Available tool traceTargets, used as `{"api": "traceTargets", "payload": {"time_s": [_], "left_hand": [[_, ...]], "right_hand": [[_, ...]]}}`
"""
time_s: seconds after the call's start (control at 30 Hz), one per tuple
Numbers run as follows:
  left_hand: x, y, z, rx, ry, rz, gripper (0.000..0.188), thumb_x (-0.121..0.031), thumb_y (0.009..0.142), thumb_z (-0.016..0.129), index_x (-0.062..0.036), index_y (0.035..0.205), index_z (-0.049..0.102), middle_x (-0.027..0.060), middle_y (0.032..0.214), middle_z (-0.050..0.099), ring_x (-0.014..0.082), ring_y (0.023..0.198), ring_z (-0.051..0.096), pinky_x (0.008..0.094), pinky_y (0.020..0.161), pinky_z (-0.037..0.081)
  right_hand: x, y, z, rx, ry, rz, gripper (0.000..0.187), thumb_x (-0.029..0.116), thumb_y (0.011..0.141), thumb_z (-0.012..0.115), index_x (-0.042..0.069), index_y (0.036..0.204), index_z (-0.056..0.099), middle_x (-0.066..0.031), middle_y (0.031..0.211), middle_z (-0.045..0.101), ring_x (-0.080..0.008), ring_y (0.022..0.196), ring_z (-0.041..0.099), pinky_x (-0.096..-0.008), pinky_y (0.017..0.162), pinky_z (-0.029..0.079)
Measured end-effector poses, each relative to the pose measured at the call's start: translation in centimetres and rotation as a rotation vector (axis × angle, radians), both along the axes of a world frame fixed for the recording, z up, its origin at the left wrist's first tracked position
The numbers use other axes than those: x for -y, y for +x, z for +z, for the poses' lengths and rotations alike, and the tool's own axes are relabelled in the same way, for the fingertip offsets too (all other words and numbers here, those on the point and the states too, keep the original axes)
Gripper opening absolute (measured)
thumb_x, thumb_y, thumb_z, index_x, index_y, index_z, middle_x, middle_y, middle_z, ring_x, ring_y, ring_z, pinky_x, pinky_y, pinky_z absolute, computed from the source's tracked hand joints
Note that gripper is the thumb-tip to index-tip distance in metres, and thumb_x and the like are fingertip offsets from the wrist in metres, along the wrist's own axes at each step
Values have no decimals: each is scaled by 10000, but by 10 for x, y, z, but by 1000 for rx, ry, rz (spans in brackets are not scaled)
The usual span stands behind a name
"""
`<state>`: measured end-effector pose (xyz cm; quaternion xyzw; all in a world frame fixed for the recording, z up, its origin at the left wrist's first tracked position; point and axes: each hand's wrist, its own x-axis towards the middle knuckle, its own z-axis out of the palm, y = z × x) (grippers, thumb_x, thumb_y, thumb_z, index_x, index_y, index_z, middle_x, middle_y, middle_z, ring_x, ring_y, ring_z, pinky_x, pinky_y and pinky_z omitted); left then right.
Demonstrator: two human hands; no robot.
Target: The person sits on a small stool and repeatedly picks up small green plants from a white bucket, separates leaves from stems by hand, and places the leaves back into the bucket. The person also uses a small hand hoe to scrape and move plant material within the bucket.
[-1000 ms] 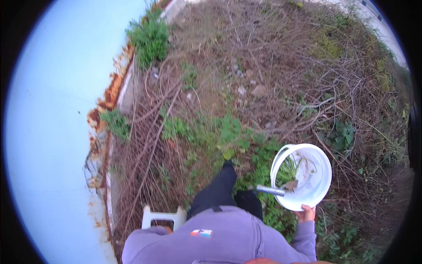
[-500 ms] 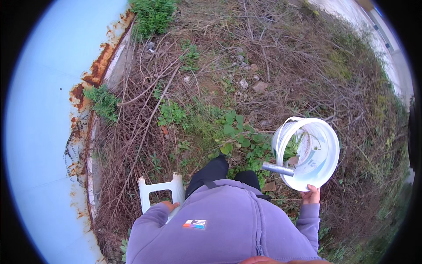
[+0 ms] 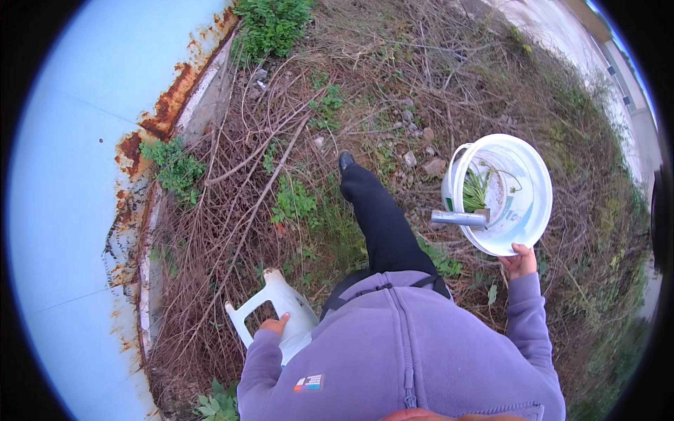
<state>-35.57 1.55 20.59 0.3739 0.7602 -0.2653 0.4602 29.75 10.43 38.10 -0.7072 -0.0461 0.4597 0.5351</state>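
Note:
My right hand (image 3: 519,262) grips the near rim of a white plastic bucket (image 3: 528,203), tilted so that its inside shows. A few green leafy plants (image 3: 475,188) lie in it. Over its left rim sticks a metal tube (image 3: 458,218), perhaps the handle of a tool whose far end rests inside. Low at my left side, my left hand (image 3: 275,324) is closed on a pale plastic stool (image 3: 286,298), its legs pointing forward. Part of the stool is hidden behind my sleeve.
Dry branches (image 3: 210,281) cover the ground on the left, beside a rusty-edged light blue metal sheet (image 3: 77,175). Loose stones (image 3: 434,167) lie ahead, with green weeds (image 3: 293,202) between. A pale paved strip (image 3: 562,42) runs along the far right.
One leg has stepped forward over the weeds. The bucket has shifted forward and slightly right with my right hand, while the stool has turned in my left hand.

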Motion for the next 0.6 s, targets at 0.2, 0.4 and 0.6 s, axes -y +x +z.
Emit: {"api": "traceTargets", "payload": {"time_s": [0.2, 0.4, 0.6], "left_hand": [[-138, -11, 31, -58, 18, -9, 793, -695, 831, 385, 31, 957, 678, 276, 1030, 622, 415, 1018, 579, 454, 895, 429], [-290, -24, 106, -84, -546, -8, 828, -723, 828, 336, 1, 1077, 650, 240, 1196, 572, 374, 1146, 528, 443, 974, 375], [-390, -57, 173, -278, -453, -81, 886, -752, 795, 347, 24, 1123, 619, 264, 1134, 594, 381, 1120, 549, 436, 994, 380]], "right_hand": [[-203, 11, -79, -93, -109, 117, 591, 42, 731, 562, 146, 1284, 382, -114, 1121, 579, -298, 825, 651, -421, 599, 576], [-383, -4, -145, -186, -210, 60, 693, -37, 709, 522, 183, 1339, 334, -114, 1160, 569, -341, 921, 631, -507, 675, 562], [-500, -17, -146, -264, -231, 15, 683, -32, 714, 533, 173, 1336, 339, -117, 1182, 560, -339, 959, 621, -480, 700, 564]]}}
